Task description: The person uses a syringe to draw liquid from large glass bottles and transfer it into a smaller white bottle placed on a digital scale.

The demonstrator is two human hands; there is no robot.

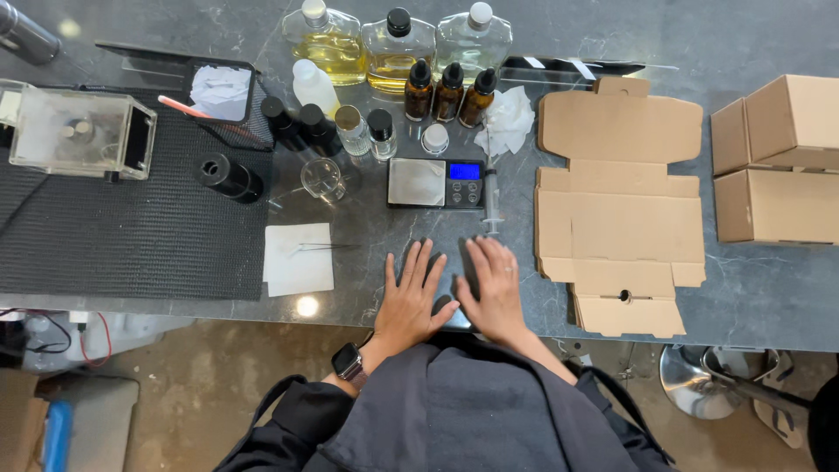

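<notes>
Resting flat on the dark stone counter (769,288), your left hand (411,301) and right hand (494,293) lie side by side near its front edge, fingers spread and released, grasping nothing. Left of you, a big black mat (131,236) carries a clear plastic box (80,133). To your right lies an unfolded brown cardboard blank (620,210), and further right stand two folded brown boxes (773,157), one upon the other. At the back you have three flat clear bottles (398,48); the two on the left hold yellow liquid, the third a clear one. Before them stand three amber dropper bottles (449,92) with black caps. Just ahead of your fingers sits a small pocket scale (435,183) with a lit blue screen, a syringe (491,197) just beside it. An empty glass beaker (323,179) stands left of the scale. A white paper square (297,259) with tweezers (319,246) on it lies near your left hand.
</notes>
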